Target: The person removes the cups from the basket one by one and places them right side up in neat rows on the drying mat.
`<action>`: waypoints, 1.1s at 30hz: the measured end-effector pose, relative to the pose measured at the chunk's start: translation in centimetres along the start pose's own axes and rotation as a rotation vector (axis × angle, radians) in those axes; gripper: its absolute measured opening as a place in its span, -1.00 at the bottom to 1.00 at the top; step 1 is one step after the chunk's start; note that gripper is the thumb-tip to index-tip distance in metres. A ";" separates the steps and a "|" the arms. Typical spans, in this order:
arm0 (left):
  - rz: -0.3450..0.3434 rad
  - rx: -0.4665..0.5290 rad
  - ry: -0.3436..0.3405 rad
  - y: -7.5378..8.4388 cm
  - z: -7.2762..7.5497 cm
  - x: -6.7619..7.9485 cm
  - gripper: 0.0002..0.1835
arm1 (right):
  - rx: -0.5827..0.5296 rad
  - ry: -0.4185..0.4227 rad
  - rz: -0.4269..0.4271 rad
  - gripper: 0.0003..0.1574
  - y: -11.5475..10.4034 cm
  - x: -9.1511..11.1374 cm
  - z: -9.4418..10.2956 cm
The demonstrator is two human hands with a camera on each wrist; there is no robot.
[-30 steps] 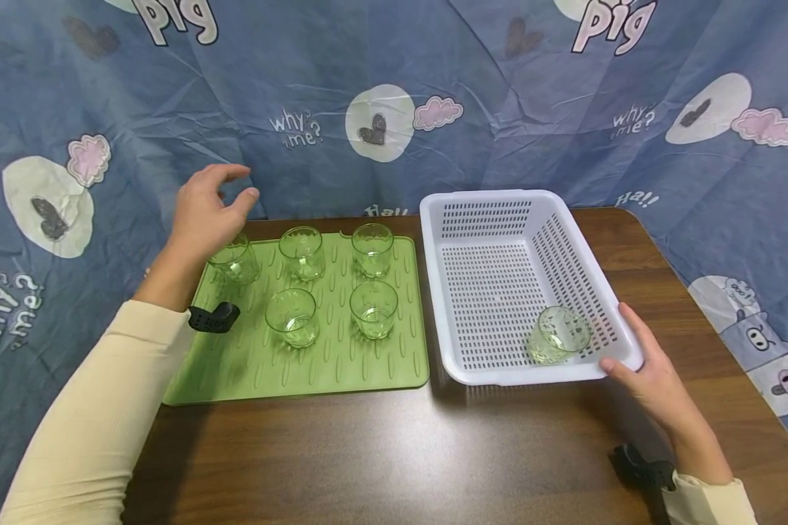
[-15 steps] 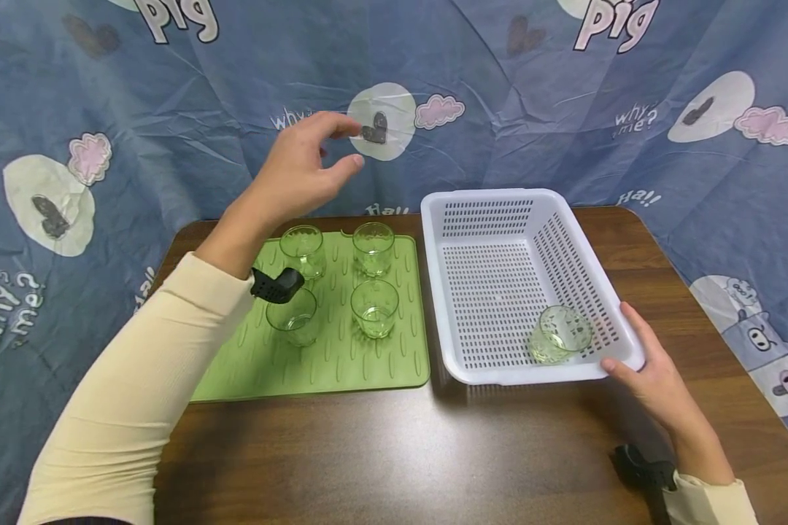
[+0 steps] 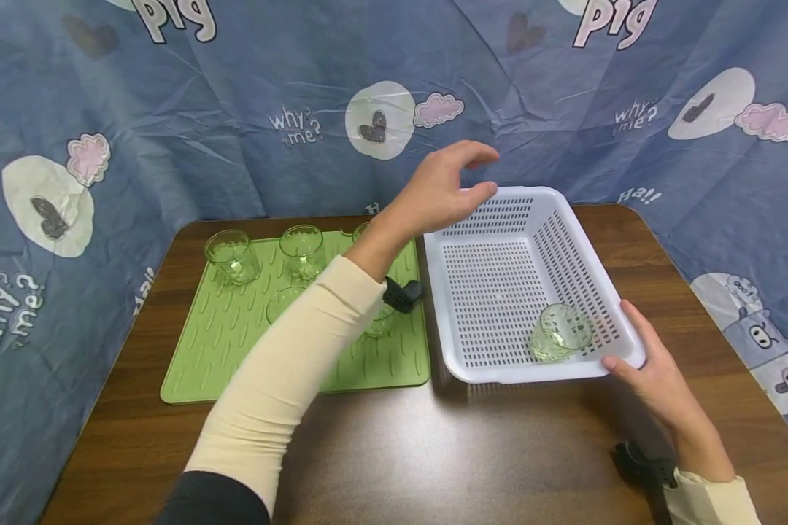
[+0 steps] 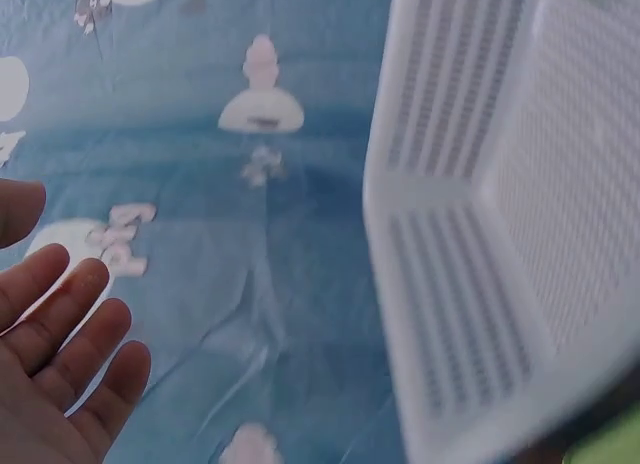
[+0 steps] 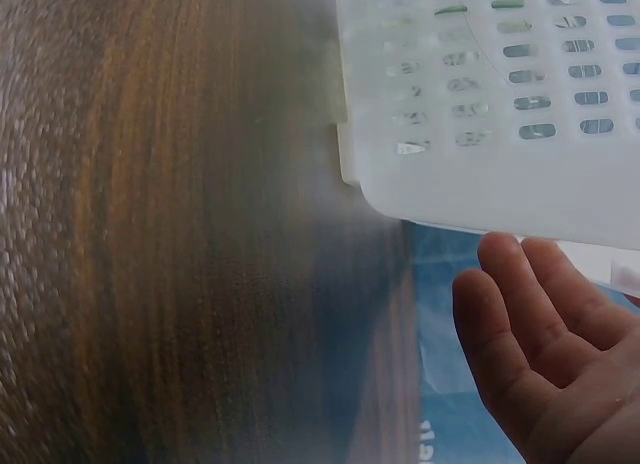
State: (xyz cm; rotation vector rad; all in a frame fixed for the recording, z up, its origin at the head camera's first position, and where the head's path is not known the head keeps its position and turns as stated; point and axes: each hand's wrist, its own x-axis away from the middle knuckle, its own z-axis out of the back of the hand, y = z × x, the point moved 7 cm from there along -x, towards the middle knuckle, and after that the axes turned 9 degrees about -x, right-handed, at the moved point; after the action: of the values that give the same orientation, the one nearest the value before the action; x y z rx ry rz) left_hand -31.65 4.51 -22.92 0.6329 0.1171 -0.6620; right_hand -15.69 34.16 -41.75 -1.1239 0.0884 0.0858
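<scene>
My left hand [image 3: 443, 186] is raised over the back left corner of a white plastic basket [image 3: 433, 292], with nothing between its loosely bent fingers and thumb. In the left wrist view its fingers [image 4: 75, 329] stand apart from the basket [image 4: 400, 224]. My right hand [image 3: 653, 375] holds the basket's front right corner, thumb on the rim. The right wrist view shows its fingertips by the rim; the thumb is hidden there. A green-tinted drinking glass [image 3: 561, 332] leans tilted inside the basket's front right corner.
A green drying mat [image 3: 210, 364] lies to the left on the wooden table [image 3: 381, 459]. Several glasses stand upright on it, including one at its back left [image 3: 233, 257]; my left forearm partly covers others. A blue printed cloth [image 3: 236, 95] hangs behind the table.
My left hand has swept right, from above the mat's back left glass to over the basket's back left corner, holding nothing throughout. My right hand, the basket and the glasses have stayed put.
</scene>
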 end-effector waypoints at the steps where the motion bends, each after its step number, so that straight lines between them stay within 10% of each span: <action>1: -0.007 0.015 -0.003 0.3 -0.8 -0.4 -0.56 | 0.001 0.001 -0.002 0.19 0.0 0.0 0.0; 11: 0.010 0.107 -0.138 1.6 -8.3 -1.9 -0.54 | 0.009 0.000 0.018 0.22 -0.3 -0.2 0.2; 24: -0.069 0.036 -0.251 1.2 -13.9 -2.2 -0.59 | 0.005 -0.002 0.005 0.21 -0.1 -0.3 -0.1; 33: -0.160 0.022 -0.540 3.1 -18.7 -1.2 -0.40 | 0.011 -0.006 0.009 0.20 0.1 -0.2 0.1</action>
State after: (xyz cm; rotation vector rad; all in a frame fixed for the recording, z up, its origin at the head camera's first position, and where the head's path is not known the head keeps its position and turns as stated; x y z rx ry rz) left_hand -28.95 17.87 -36.08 0.4503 -0.3452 -0.9685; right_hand -15.87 34.24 -41.78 -1.1125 0.0882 0.0969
